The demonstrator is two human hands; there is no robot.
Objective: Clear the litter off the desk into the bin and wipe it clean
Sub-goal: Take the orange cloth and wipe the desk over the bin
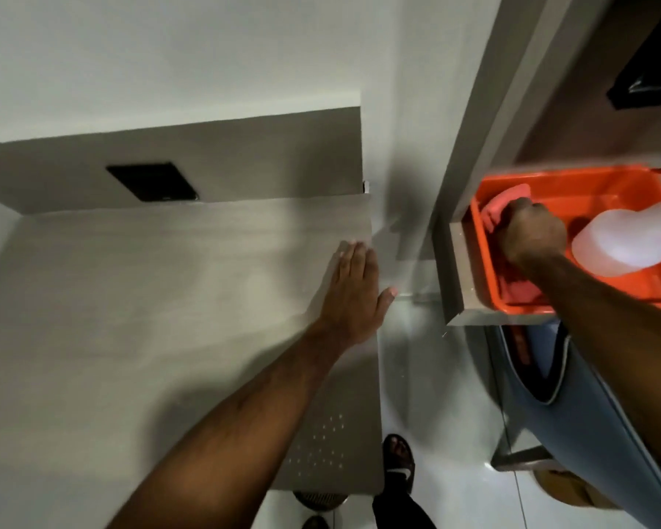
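Two bare hands are at work, well apart from each other. The left hand lies flat and open, palm down, fingers together and pointing away from the person, at the far right edge of the grey tabletop. Left of that hand the surface is bare; beyond it, on the raised back panel, sits a dark square plate. The right hand is reached into an orange tray on a ledge to the right of the tabletop, across a gap of pale floor. Its fingers are curled closed around a pink cloth, which bunches just beyond the knuckles and trails back beneath the wrist inside the tray. Just right of this hand, also in the tray, lies a translucent white spray bottle with a red top. Below the right forearm stands a blue-grey chair. A sandalled foot shows under the left forearm.
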